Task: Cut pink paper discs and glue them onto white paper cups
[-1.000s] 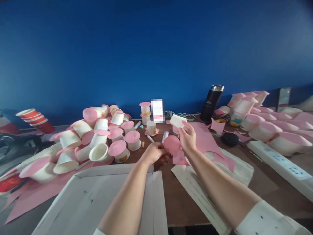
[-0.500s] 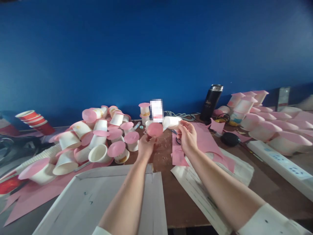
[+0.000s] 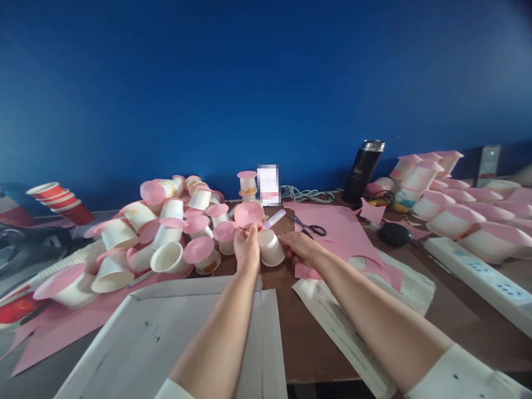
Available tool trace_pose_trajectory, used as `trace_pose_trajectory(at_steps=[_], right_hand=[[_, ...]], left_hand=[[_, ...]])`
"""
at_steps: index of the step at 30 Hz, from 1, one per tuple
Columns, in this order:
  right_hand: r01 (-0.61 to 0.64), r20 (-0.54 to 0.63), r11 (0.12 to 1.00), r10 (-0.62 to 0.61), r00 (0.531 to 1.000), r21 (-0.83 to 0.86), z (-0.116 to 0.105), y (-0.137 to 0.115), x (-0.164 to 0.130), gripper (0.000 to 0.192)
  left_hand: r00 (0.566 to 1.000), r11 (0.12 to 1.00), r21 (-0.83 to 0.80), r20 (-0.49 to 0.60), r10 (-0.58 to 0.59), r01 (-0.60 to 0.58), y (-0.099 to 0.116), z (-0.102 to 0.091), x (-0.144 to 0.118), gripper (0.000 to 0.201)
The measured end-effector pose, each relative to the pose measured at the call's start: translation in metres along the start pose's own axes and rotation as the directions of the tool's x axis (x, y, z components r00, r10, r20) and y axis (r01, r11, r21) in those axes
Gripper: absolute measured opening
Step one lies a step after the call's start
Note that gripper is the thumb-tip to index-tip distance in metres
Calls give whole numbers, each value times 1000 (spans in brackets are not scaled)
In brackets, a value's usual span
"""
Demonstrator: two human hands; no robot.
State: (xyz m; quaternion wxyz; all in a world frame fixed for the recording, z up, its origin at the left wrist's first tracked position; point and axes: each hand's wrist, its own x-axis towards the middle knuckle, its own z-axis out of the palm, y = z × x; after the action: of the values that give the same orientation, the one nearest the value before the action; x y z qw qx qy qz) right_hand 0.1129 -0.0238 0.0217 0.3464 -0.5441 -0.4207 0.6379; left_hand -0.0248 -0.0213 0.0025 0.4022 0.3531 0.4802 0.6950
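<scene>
Cup: I see a small white paper cup [image 3: 270,247] lying tilted on the brown wooden table [image 3: 449,310], mouth toward me, right between both hands.
Disc: a round pink paper disc [image 3: 248,214] stands up just behind and left of the cup.
Left hand: my left hand [image 3: 246,249] pinches the disc's lower edge with its fingertips and sits touching the cup's left side.
Right hand: my right hand [image 3: 301,247] reaches in from the right, fingers half curled, fingertips at the cup's right side; I cannot tell whether they truly clasp it.
Marker: a white marker with a purple cap [image 3: 274,219] lies just behind the cup.
Scissors: black-handled scissors [image 3: 310,226] rest on the pink paper sheet [image 3: 344,233], near the right hand.
Pile: a heap of white cups with pink lids [image 3: 174,233] sits to the left.
Flask: a black flask with a silver cap [image 3: 362,169] stands at the back; its pale lettering is too small to read.
Card: the card [image 3: 267,185] by the wall is blurred, unreadable.
</scene>
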Motion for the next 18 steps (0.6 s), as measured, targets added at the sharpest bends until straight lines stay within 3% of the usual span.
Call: trace_pose_trajectory(at_steps=[7, 9, 11, 13, 15, 18], right_hand=[[270, -99, 904, -318, 943, -332, -11, 2, 3, 15], [388, -144, 822, -481, 865, -416, -13, -1, 2, 16], [486, -206, 731, -632, 747, -479, -15, -4, 1, 24], [537, -266, 707, -687, 676, -462, -17, -5, 2, 32], [564, -301, 731, -677, 672, -385, -17, -4, 2, 35], [586, -300, 777, -630, 717, -231, -15, -2, 2, 36]], left_hand=[[999, 961, 274, 47, 9, -21, 3, 2, -5, 22], [996, 921, 382, 58, 62, -80, 6, 0, -5, 24], [992, 882, 453, 51, 117, -127, 10, -4, -3, 27], [986, 853, 495, 47, 162, -164, 18, -9, -1, 28], [976, 790, 577, 61, 210, -206, 26, -14, 1, 26], [961, 724, 636, 121, 249, -267, 37, -19, 3, 23]])
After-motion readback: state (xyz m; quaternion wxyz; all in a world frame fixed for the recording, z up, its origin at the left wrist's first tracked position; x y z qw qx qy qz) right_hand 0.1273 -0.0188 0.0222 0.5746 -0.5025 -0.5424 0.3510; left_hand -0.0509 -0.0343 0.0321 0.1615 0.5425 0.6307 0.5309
